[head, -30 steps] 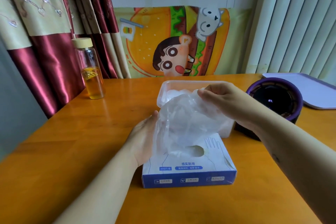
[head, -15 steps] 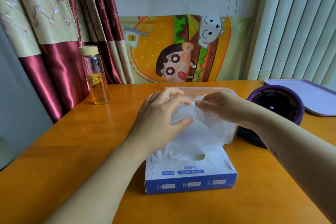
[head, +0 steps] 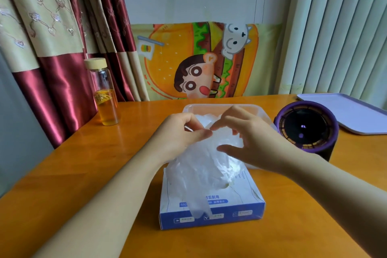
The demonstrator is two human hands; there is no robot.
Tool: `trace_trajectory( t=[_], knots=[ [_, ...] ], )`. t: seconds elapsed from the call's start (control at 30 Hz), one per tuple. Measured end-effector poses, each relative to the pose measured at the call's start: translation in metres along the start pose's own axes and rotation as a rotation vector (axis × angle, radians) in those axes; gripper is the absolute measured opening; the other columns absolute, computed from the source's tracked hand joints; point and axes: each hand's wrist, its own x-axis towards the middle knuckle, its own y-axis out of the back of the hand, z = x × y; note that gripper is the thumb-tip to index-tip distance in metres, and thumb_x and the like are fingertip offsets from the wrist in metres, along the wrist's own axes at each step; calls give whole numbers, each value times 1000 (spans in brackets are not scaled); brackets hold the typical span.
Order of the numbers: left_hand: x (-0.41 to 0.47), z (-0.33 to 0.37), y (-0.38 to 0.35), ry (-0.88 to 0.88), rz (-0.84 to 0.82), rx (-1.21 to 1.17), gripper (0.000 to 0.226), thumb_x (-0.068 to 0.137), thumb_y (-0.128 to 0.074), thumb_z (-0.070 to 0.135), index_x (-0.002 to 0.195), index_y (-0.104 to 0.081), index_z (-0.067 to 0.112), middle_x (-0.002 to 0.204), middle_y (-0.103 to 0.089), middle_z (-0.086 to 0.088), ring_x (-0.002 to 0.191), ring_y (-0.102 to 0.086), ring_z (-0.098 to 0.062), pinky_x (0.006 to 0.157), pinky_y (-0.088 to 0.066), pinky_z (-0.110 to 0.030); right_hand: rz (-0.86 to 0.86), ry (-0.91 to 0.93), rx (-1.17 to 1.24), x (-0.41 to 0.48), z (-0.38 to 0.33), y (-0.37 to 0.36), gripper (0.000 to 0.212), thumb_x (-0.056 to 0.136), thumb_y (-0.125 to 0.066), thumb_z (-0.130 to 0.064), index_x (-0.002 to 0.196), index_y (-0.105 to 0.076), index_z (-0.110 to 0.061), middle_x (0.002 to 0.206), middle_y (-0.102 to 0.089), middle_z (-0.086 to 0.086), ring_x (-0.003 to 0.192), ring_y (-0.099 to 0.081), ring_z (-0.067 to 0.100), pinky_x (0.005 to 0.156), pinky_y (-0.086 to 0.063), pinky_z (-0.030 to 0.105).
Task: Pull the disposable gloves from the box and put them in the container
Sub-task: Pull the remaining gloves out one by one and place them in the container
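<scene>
A blue-and-white glove box (head: 234,209) lies near me on the wooden table. A clear plastic glove (head: 206,165) hangs over the box, its lower end draped down the box front. My left hand (head: 178,136) pinches the glove's top edge between thumb and fingers. My right hand (head: 247,134) pinches the same edge just beside it, with its lower fingers spread against the film. Behind both hands stands the clear plastic container (head: 259,111), with crumpled clear gloves inside, partly hidden by my hands.
A glass bottle (head: 104,94) of amber liquid stands at the back left. A round purple-and-black device (head: 306,130) sits right of the container, and a pale purple tray (head: 343,113) lies behind it. A curtain and a cartoon poster back the table (head: 83,174).
My left hand left the side of the box and rose to take the glove's top edge beside my right hand. The glove came further out, and its end now drapes over the box front.
</scene>
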Motion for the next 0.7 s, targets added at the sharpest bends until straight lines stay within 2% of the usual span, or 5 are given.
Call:
trace_trajectory(
  t=[0.07, 0.23, 0.47, 0.6, 0.7],
  knots=[
    [-1, 1, 1, 48, -48, -59, 15, 80, -72, 36, 78, -65, 22, 80, -66, 9, 77, -58, -2, 70, -47, -19, 8, -27, -28, 1, 0, -3, 37, 81, -71, -32, 116, -59, -29, 103, -44, -17, 79, -41, -12, 67, -38, 10],
    [-2, -6, 3, 169, -124, -352, 18, 76, -69, 35, 82, -68, 17, 83, -69, -2, 87, -63, -21, 82, -54, -32, 4, -49, -57, 1, -3, -12, 31, 80, -70, -38, 107, -62, -26, 87, -48, -14, 77, -43, 5, 63, -43, 23],
    [-4, -13, 4, 269, -152, -557, 13, 84, -64, 20, 91, -68, 10, 79, -73, -1, 77, -69, -15, 76, -57, -30, 83, -120, -20, 2, -16, -25, 57, 79, -71, -42, 126, -44, -27, 85, -47, -13, 63, -42, 2, 52, -29, 13],
    [-6, -16, 3, 272, -74, -562, 13, 89, -61, 21, 87, -67, 10, 70, -69, 3, 67, -67, -8, 66, -55, -24, 172, -6, 4, 3, -11, -33, 13, 81, -74, -20, 91, -66, -17, 74, -56, -9, 60, -41, -1, 55, -34, 12],
    [-5, -23, 6, 305, 51, -603, 12, 92, -60, 21, 87, -66, 12, 77, -70, 1, 71, -67, -12, 71, -55, -29, 117, 91, -24, -7, -5, -37, 7, 80, -74, -16, 82, -67, -17, 86, -62, -4, 69, -55, 11, 57, -48, 21]
  ],
)
